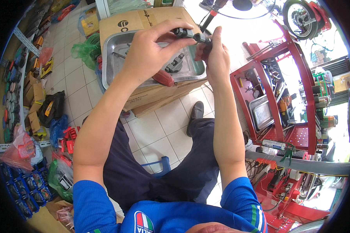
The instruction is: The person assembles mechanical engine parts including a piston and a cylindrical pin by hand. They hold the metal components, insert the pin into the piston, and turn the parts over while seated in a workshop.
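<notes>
In the head view, a dark part (183, 33) is held up over the far side of the tray (111, 70), clear of its floor, between both hands. Its left end is pinched between thumb and fingers of the left hand (145, 51). Its right end is met by the right hand (218, 62), whose thumb is raised and whose fingers are curled; how firmly they are clamped on it cannot be told, since the contact is partly hidden. A grey part (175, 64) is laid in the tray, and a red handle (163, 78) is seen at the near rim. The dark part is judged to be metal: stiff, fairly heavy for its size, not easily broken, perhaps slippery if oiled. It is probably best gripped by its thicker, blocky sections, with both ends supported.
</notes>
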A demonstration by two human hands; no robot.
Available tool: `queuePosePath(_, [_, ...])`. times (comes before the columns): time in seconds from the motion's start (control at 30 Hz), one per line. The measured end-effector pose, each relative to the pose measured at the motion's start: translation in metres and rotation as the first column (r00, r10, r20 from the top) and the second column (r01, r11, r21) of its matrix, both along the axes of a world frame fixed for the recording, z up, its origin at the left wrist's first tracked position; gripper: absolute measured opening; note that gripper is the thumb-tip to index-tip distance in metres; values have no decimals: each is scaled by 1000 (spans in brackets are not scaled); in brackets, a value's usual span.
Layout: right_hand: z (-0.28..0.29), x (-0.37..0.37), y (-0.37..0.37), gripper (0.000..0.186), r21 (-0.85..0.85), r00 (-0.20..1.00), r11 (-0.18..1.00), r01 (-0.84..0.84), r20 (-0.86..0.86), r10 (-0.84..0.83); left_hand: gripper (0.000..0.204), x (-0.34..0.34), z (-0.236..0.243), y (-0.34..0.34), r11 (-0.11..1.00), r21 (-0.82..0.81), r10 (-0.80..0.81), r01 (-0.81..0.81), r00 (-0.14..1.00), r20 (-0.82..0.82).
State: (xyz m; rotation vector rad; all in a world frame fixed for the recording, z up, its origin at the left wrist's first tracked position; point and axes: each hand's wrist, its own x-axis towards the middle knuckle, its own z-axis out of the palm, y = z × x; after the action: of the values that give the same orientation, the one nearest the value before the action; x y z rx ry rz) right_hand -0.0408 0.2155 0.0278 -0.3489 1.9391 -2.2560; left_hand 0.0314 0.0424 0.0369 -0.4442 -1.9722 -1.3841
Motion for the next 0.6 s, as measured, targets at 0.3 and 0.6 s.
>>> queuePosePath(0.3, [5,4,-5,42,-125,980,980,-152,-150,133,28,2,2,-11,998,59,19,-22,999,48])
queuePosePath(0.6, [-17,-15,-1,55,-36,989,989,-147,14,147,30,9,14,4,995,99,6,-11,998,57])
